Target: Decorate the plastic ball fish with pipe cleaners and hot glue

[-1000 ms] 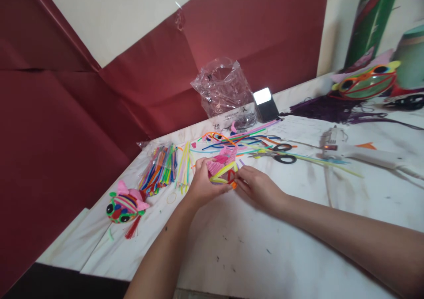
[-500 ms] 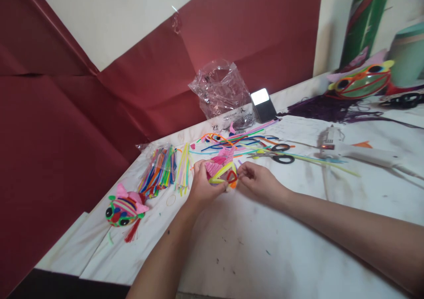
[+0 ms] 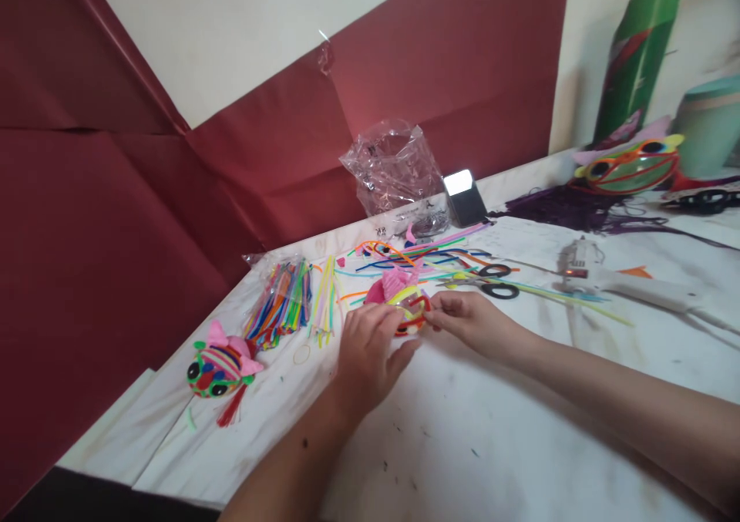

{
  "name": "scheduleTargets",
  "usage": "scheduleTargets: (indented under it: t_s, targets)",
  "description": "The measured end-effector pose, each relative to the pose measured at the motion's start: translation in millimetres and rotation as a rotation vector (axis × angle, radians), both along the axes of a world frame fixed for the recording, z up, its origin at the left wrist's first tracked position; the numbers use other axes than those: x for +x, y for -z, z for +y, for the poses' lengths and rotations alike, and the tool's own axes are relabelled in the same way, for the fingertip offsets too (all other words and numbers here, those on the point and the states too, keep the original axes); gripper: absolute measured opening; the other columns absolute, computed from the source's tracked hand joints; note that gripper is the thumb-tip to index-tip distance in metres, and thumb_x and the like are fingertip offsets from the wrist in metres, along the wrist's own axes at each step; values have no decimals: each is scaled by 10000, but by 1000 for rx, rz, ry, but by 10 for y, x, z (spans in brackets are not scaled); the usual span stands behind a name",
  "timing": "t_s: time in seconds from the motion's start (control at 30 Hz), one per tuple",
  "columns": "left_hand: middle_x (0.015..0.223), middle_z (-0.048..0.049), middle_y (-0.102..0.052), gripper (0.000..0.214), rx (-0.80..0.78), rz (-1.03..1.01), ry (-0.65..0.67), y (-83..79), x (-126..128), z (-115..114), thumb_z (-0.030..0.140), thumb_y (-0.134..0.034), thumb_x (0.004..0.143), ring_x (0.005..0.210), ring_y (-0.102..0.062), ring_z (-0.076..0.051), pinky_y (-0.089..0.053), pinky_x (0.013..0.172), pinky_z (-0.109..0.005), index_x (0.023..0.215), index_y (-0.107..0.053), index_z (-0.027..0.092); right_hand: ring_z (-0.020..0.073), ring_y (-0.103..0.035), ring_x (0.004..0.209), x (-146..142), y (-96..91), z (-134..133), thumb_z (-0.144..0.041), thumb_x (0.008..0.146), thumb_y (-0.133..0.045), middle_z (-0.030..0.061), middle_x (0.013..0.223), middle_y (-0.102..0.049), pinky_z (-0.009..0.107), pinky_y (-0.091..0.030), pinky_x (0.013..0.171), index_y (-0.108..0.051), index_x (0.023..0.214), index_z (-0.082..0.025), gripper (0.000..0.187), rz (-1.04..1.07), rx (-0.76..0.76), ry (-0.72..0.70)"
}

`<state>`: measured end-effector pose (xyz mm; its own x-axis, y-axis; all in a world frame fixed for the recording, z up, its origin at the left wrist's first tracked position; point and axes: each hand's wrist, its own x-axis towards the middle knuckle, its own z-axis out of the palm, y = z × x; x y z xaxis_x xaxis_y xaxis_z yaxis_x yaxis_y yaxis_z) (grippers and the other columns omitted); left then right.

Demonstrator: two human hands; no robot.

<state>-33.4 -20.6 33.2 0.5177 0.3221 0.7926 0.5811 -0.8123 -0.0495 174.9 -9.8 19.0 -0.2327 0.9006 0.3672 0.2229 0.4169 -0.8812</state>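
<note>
A small pink, yellow and red pipe-cleaner craft (image 3: 405,298) sits on the white table (image 3: 462,429) between my hands. My left hand (image 3: 370,348) is curled around its near left side, fingers bent against it. My right hand (image 3: 468,320) pinches its right edge with fingertips together. Loose coloured pipe cleaners (image 3: 416,256) lie just behind the craft.
A finished pipe-cleaner fish (image 3: 218,364) lies at the left. A bag of coloured pipe cleaners (image 3: 280,298), black-handled scissors (image 3: 494,281), a white glue gun (image 3: 630,279), a clear plastic bag (image 3: 393,167) and a small dark box (image 3: 465,197) stand behind. A larger green fish craft (image 3: 630,167) is at far right.
The craft has come down from above the table to rest on it. My left hand has turned over and now covers its near side; my right hand stays at its right edge.
</note>
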Motion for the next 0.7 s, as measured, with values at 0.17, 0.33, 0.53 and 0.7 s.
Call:
scheduleTargets:
  t_s: [0.17,0.33,0.53,0.7]
  targets:
    - [920,-76,-727,252,-423,-82,-33,-4,91,-74,353,-598,863,851,-669,-222,-521,789,-362,1073,-656,225,149,-531,618,24,-85,-114,-369,855,-534,12,674,-623,274,-409,579,-603,702,-191,245,-190,128,-74]
    - [919,-41,-733,179,-733,-268,-20,-90,120,-112,260,-578,840,829,-673,-179,-526,743,-301,983,-681,224,149,-528,605,49,-86,-117,-364,875,-513,9,662,-616,271,-406,560,-600,704,-195,256,-225,142,-73]
    - [1024,-44,-734,313,-836,-126,20,-118,123,-128,216,-633,781,914,-667,-203,-511,815,-319,1091,-671,240,138,-481,562,71,-136,-139,-341,858,-493,-10,604,-543,255,-368,526,-558,653,-205,255,-278,163,-84]
    - [756,-5,-701,181,-853,-144,-5,-67,157,-137,201,-534,825,663,-620,-147,-473,656,-260,902,-697,217,149,-506,583,58,-102,-122,-364,855,-504,-1,622,-573,267,-385,544,-573,670,-202,256,-248,108,-86]
